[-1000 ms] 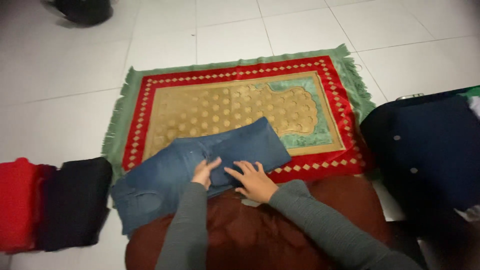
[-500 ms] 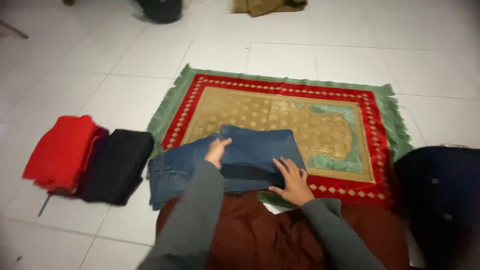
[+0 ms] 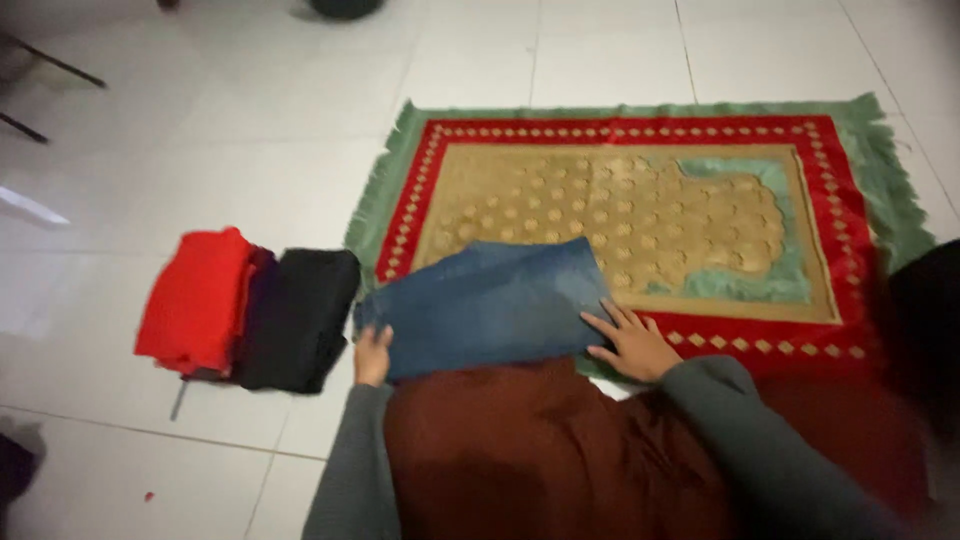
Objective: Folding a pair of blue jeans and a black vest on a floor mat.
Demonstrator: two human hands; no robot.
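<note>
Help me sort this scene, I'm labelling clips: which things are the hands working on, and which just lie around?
In hand:
folded blue jeans, left hand at its left edge, right hand at its right edge
patterned rug beneath it

Lying about:
folded red cloth
folded black cloth
dark bundle at the right edge
white tiled floor
</note>
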